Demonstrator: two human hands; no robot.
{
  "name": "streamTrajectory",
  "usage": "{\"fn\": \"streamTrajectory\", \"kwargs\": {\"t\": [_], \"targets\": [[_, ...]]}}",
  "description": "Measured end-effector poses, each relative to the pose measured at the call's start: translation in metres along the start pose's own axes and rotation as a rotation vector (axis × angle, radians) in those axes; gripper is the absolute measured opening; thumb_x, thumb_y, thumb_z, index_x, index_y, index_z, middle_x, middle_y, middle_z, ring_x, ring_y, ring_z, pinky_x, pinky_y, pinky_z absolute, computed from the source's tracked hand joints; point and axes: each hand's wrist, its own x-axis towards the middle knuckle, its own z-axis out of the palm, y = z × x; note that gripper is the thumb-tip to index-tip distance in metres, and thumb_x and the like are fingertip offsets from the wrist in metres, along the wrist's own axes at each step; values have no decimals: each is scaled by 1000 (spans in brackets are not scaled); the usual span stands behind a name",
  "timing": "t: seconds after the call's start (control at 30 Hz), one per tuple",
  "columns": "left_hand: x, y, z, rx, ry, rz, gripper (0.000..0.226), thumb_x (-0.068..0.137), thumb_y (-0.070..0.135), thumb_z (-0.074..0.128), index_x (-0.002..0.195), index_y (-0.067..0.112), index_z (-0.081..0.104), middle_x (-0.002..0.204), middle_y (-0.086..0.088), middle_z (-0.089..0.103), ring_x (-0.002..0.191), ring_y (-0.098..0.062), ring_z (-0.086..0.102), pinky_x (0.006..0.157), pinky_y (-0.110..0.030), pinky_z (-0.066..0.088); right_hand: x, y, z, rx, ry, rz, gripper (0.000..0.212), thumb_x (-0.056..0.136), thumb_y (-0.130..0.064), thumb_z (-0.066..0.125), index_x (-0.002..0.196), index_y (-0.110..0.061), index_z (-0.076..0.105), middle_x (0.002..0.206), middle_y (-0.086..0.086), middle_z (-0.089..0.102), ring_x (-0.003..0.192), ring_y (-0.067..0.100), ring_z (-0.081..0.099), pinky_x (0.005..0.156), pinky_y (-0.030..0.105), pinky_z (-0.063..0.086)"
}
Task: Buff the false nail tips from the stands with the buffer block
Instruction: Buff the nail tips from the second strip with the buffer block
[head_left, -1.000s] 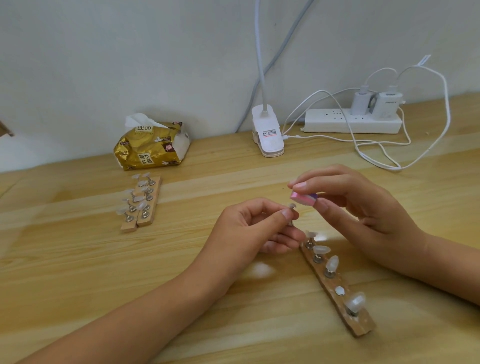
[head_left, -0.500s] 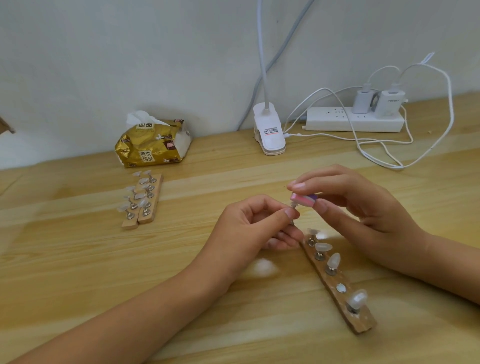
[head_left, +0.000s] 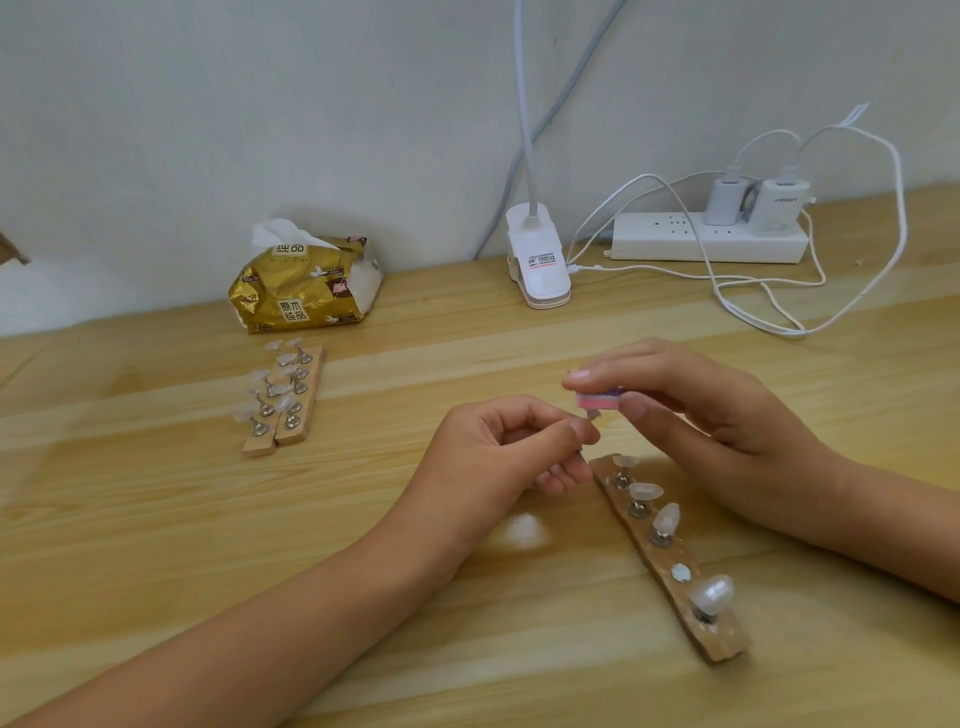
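1. While your left hand (head_left: 498, 457) pinches the little metal peg under 1 nail tip (head_left: 592, 414) between thumb and forefinger, that tip pokes up out of the top of the pinch.
2. Your right hand (head_left: 691, 410) is clamped on the pink buffer block (head_left: 597, 401), fingers on top and thumb underneath. The block's underside sits right on the tip, touching it as far as I can tell.
3. Just below that grip, on your side of it, lies a wooden stand (head_left: 670, 564) that runs off toward your right forearm. Its upper end is just beside your left fingers.
4. That stand carries 4 tips on pegs, plus 1 bare metal spot (head_left: 680, 573) between the 3rd tip and the last one.
5. Well off to the left of the grip, 2 more stands (head_left: 291, 410) lie side by side on the table (head_left: 156, 519), touching, both loaded with tips.
6. Beyond the grip, along the wall, you've got a gold tissue pack (head_left: 306, 286) to the left and a white clip lamp (head_left: 537, 265) pretty much straight behind. A power strip (head_left: 706, 244) with 2 chargers and looping white cables sits to the right.
7. Under your left hand there's a whitish smudge (head_left: 522, 530) on the wood.
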Motion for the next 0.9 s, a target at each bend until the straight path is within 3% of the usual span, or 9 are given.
{"fn": "streamTrajectory", "kwargs": {"t": [0.17, 0.27, 0.37, 0.47, 0.6, 0.73, 0.9], "targets": [[-1, 0, 0, 11, -5, 5, 15, 87, 6, 65, 75, 10, 73, 57, 0, 65, 51, -5, 56, 53, -14, 45, -1, 2, 2, 43, 15, 29, 26, 100, -10, 50, 124, -15, 58, 118, 6, 64, 115, 17, 63, 95, 30, 53], [-1, 0, 1, 19, 3, 8, 16, 86, 4, 64, 75, 10, 73, 56, 1, 64, 51, -5, 56, 53, -13, 44, -1, 1, 1, 60, 23, 42, 25, 100, -12, 51, 123, -17, 59, 115, 1, 66, 113, 16, 64, 93, 28, 53], [-1, 1, 1, 29, 3, 14, 13, 86, 5, 65, 76, 8, 73, 56, 1, 63, 51, -5, 55, 53, -13, 44, 0, 0, 1, -17, 17, -18, 28, 100, -12, 47, 125, -18, 59, 118, 1, 65, 114, 19, 63, 95, 31, 52], [-1, 0, 1, 44, 0, 20, 17, 87, 4, 63, 75, 10, 74, 55, 2, 63, 51, -5, 55, 52, -13, 43, 1, 0, 0, -49, -11, -13, 25, 101, -10, 48, 122, -19, 60, 117, -2, 66, 114, 13, 62, 97, 23, 46], [-1, 1, 1, 32, 3, 27, 15, 87, 7, 64, 77, 9, 74, 55, 3, 62, 51, -5, 54, 52, -13, 43, 0, -2, -1, -60, 4, -26, 25, 100, -8, 47, 120, -15, 61, 118, 4, 65, 116, 17, 61, 97, 28, 48], [-1, 0, 1, 44, 10, 28, 17, 88, 6, 63, 76, 11, 74, 56, 3, 62, 52, -4, 55, 53, -13, 43, -1, -4, -1, 80, -5, 55, 23, 99, -6, 52, 120, -9, 61, 118, 9, 64, 116, 16, 61, 96, 21, 47], [-1, 0, 0, 46, -2, 33, 17, 89, 7, 62, 76, 11, 74, 55, 4, 61, 52, -3, 54, 53, -12, 42, 0, -6, 0, 153, 14, 117, 23, 97, -18, 55, 117, -14, 63, 113, 2, 67, 111, 17, 65, 94, 28, 52]]}}
